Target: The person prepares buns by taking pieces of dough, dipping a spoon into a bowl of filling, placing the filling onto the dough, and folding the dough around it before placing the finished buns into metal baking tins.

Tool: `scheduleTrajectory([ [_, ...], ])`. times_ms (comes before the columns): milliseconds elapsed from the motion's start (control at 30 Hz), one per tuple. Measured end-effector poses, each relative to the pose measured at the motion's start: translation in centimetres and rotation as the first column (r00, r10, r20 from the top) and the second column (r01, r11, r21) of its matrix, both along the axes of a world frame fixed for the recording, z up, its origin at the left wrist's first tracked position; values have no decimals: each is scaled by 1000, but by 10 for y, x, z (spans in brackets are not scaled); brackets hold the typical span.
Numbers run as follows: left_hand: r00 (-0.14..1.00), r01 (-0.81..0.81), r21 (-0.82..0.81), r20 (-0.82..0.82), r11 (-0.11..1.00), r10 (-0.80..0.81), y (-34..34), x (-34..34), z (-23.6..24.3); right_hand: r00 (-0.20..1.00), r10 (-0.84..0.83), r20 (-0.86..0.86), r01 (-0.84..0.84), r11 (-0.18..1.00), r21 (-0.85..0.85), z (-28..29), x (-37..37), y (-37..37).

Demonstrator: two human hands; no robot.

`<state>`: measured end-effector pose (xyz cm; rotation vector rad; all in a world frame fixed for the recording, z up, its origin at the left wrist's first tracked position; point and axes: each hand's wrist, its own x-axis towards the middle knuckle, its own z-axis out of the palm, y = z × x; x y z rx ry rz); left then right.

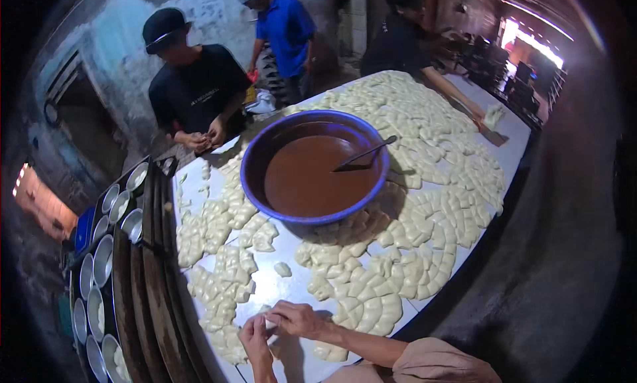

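My left hand (254, 340) and my right hand (296, 318) meet near the front edge of a long white table (286, 291), fingers pinched together on a small pale dough piece (269, 322). Many more cut dough pieces (411, 224) lie spread over the table in rows and heaps. In the middle stands a large blue basin (255, 158) filled with brown chocolate filling (312, 177), with a spoon (366, 153) resting in it.
Dark baking trays with several round metal moulds (103, 260) are stacked at the table's left. A person in black with a cap (196, 91) works dough at the far left; another in black (405, 41) reaches over the far end; one in blue (285, 28) stands behind.
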<state>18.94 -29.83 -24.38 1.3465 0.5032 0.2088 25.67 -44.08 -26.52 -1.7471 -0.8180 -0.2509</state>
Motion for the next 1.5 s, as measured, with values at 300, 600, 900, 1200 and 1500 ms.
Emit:
scheduleTrajectory([
  [300,974,148,-27,-171,989,-151,7,-8,-11,655,267,-707,-77,954,289,-27,0,-3],
  [600,967,89,100,-247,991,-62,-13,-3,-8,826,206,-524,-213,976,47,-29,1,-32],
  [900,983,-2,134,-183,991,27,-11,0,-23,943,260,-209,-258,965,37,-2,-5,-42],
  [1200,981,-4,131,-193,991,30,-20,15,17,971,163,176,-130,974,-185,9,0,-30],
  [1500,982,119,48,-156,992,-111,-4,-2,5,978,137,-156,-145,989,-37,5,-16,-27],
])
